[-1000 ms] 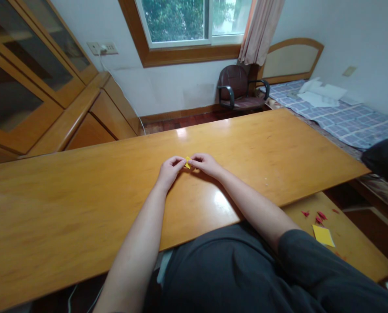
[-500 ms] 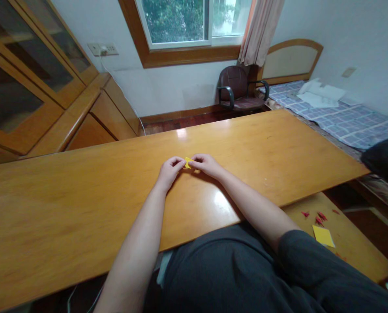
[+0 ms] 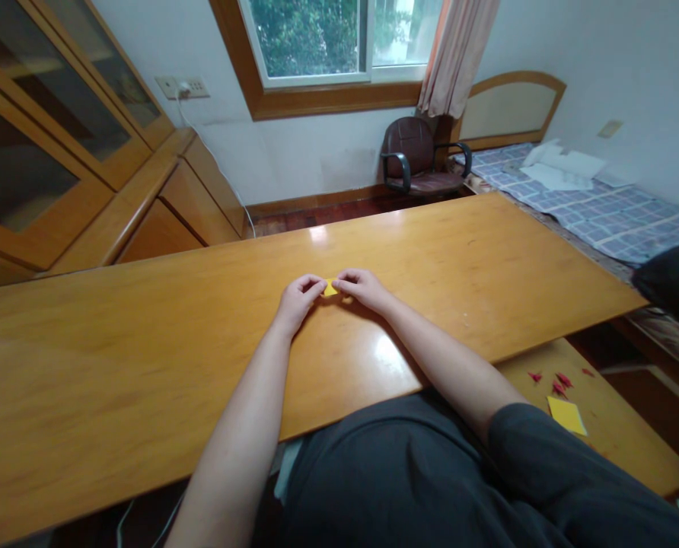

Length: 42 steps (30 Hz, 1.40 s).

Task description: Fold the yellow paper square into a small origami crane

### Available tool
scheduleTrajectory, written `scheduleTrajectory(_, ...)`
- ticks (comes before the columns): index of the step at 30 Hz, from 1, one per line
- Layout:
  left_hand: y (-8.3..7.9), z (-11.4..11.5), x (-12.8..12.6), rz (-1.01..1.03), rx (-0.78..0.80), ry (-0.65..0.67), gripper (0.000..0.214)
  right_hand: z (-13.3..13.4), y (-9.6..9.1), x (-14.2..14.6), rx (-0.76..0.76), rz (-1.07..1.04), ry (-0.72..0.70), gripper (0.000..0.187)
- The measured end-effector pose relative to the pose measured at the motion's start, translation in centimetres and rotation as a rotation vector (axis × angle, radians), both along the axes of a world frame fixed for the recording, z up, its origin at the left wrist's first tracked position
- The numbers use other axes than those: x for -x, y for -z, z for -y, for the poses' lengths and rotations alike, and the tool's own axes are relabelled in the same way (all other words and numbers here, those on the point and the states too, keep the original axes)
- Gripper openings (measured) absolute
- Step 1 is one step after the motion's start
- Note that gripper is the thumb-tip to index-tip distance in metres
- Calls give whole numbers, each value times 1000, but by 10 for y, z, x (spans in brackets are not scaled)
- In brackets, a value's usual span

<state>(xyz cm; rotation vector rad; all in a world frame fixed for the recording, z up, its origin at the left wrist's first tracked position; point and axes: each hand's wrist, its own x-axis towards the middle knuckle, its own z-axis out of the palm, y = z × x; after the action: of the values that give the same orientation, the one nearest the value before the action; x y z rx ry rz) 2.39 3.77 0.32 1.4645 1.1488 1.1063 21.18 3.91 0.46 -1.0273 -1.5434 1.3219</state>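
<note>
A small folded piece of yellow paper [image 3: 330, 288] sits between my two hands at the middle of the long wooden table [image 3: 145, 350]. My left hand [image 3: 297, 299] pinches its left edge with curled fingers. My right hand [image 3: 361, 288] pinches its right edge, fingers also curled. Both hands rest on the tabletop, and most of the paper is hidden by the fingertips.
A lower wooden surface [image 3: 619, 434] at the right holds a yellow paper square [image 3: 566, 415] and several small red folded pieces [image 3: 557, 380]. Beyond the table stand a dark armchair [image 3: 415, 156], a bed [image 3: 602, 205] and wooden cabinets [image 3: 59, 152]. A dark object [image 3: 674, 278] lies at the right edge.
The yellow paper has dropped slightly and lies flatter between the fingertips. Both hands stay in the same place.
</note>
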Motion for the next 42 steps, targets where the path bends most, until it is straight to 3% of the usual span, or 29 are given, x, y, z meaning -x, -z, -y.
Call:
scheduleTrajectory(12, 5, -1, 2, 6, -15, -48, 23, -1, 1, 2, -16, 34, 11, 32)
scheduleTrajectory(21, 9, -4, 1, 150, 32, -79, 24, -2, 0, 2, -16, 18, 36, 32)
scheduleTrajectory(25, 5, 0, -1, 49, -4, -23, 26, -1, -1, 2, -25, 13, 34, 32)
scheduleTrajectory(32, -1, 4, -4, -15, 15, -49, 29, -2, 2, 2, -38, 7, 31, 34)
scheduleTrajectory(42, 7, -3, 1, 115, 48, -102, 32, -4, 4, 2, -11, -27, -4, 35)
